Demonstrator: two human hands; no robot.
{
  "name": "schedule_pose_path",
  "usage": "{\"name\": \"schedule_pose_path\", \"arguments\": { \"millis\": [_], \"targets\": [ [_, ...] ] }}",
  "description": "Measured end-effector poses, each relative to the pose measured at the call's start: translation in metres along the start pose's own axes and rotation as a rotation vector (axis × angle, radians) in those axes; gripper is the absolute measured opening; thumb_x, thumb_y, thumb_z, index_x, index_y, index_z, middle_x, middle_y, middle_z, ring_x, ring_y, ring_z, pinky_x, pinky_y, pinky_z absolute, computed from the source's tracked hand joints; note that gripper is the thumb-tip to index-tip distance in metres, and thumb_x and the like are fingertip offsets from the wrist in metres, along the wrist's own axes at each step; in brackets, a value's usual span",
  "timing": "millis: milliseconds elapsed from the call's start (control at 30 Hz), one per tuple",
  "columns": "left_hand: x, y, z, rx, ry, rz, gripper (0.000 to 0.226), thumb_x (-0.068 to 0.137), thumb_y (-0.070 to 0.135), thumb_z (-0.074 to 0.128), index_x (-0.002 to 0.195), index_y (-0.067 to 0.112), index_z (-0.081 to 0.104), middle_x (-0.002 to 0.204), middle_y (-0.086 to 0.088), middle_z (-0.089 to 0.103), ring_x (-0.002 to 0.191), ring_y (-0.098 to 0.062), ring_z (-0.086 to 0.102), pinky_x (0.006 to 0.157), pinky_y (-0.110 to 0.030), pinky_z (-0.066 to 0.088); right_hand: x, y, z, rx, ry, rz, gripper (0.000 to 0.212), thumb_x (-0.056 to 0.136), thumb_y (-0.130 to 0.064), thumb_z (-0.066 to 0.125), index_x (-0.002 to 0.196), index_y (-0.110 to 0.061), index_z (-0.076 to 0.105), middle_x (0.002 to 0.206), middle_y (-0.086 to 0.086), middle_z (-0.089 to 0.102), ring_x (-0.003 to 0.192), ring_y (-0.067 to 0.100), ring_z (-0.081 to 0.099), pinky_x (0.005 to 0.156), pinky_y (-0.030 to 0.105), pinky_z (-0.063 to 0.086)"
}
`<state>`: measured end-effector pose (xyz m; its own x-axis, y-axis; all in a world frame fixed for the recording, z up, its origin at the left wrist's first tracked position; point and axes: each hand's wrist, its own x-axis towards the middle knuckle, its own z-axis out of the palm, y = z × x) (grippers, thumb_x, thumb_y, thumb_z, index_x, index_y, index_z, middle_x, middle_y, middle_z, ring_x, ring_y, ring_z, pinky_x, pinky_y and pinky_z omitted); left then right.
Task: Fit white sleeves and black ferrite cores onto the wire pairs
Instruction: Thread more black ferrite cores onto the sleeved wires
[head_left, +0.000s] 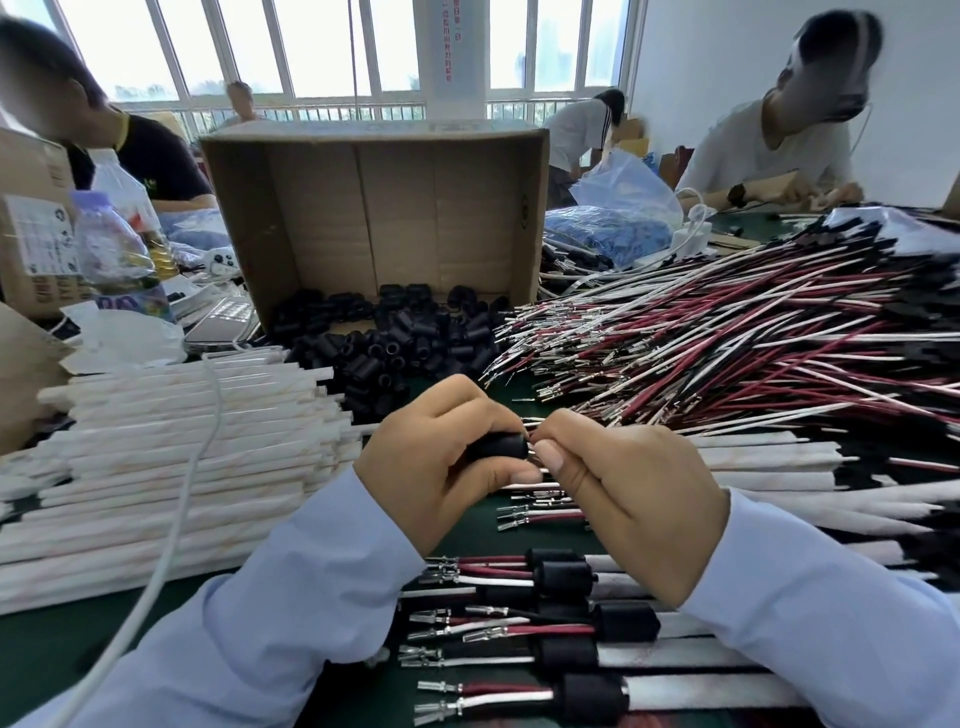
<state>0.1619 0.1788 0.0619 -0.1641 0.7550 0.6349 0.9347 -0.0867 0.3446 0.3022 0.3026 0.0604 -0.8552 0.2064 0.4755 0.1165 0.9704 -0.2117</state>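
My left hand (436, 457) grips a black ferrite core (498, 446) at table centre. My right hand (623, 483) pinches the metal-tipped ends of a wire pair (532, 435) right at the core's opening. Loose black cores (395, 343) spill out of a cardboard box (374, 208) behind. White sleeves (182, 457) are stacked at the left. A big heap of red, white and black wires (727, 338) lies at the right. Finished pairs carrying cores and sleeves (571, 639) lie below my hands.
A white cable (171, 530) runs across the sleeve stack. Plastic bottles (117, 244) and cardboard boxes stand at the far left. A blue plastic bag (613, 208) sits behind the wire heap. Other people work around the table.
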Motion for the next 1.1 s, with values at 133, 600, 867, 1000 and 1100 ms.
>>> {"name": "schedule_pose_path", "arguments": {
  "millis": [133, 600, 867, 1000, 1100],
  "targets": [
    [-0.002, 0.006, 0.001, -0.009, -0.078, 0.021, 0.04, 0.091, 0.044, 0.05, 0.092, 0.008, 0.069, 0.078, 0.007, 0.051, 0.07, -0.005, 0.048, 0.065, -0.015, 0.041, 0.001, -0.003, 0.0, 0.014, -0.046, 0.016, 0.039, 0.095, -0.048, 0.021, 0.087, -0.022, 0.048, 0.051, -0.009, 0.037, 0.051, 0.016, 0.04, 0.052, 0.037, 0.038],
    [-0.009, 0.014, 0.012, -0.471, -0.097, -0.205, 0.017, 0.09, 0.035, 0.054, 0.103, 0.024, 0.056, 0.079, 0.016, 0.063, 0.071, -0.003, 0.061, 0.066, -0.019, 0.047, 0.014, 0.007, 0.007, 0.536, -0.185, 0.239, 0.085, 0.068, -0.09, 0.007, 0.088, -0.022, 0.054, 0.057, -0.01, 0.049, 0.051, 0.004, 0.044, 0.057, 0.031, 0.034],
    [-0.01, 0.003, 0.019, -0.469, -0.101, -0.201, 0.007, 0.084, 0.039, 0.068, 0.085, 0.033, 0.065, 0.063, 0.002, 0.068, 0.057, -0.01, 0.066, 0.061, -0.017, 0.049, 0.008, 0.004, 0.007, 0.434, -0.219, 0.191, 0.068, 0.082, -0.079, 0.009, 0.086, -0.026, 0.051, 0.057, -0.015, 0.052, 0.056, 0.002, 0.048, 0.062, 0.028, 0.041],
    [-0.006, 0.006, 0.017, -0.465, -0.107, -0.169, 0.011, 0.081, 0.031, 0.072, 0.09, 0.024, 0.071, 0.066, 0.004, 0.069, 0.059, -0.012, 0.066, 0.06, -0.023, 0.051, 0.013, 0.001, 0.003, 0.72, -0.372, 0.239, 0.06, 0.087, -0.065, 0.015, 0.11, -0.036, 0.062, 0.062, -0.011, 0.054, 0.044, -0.001, 0.043, 0.05, 0.01, 0.032],
    [-0.004, 0.011, 0.018, -0.467, -0.071, -0.095, 0.022, 0.076, 0.022, 0.078, 0.095, 0.013, 0.073, 0.082, 0.004, 0.074, 0.075, -0.012, 0.07, 0.068, -0.026, 0.055, 0.016, 0.0, -0.004, 0.89, -0.438, 0.314, 0.053, 0.082, -0.066, 0.019, 0.075, -0.04, 0.065, 0.042, -0.015, 0.043, 0.035, 0.001, 0.034, 0.04, 0.008, 0.028]
  ]
}}
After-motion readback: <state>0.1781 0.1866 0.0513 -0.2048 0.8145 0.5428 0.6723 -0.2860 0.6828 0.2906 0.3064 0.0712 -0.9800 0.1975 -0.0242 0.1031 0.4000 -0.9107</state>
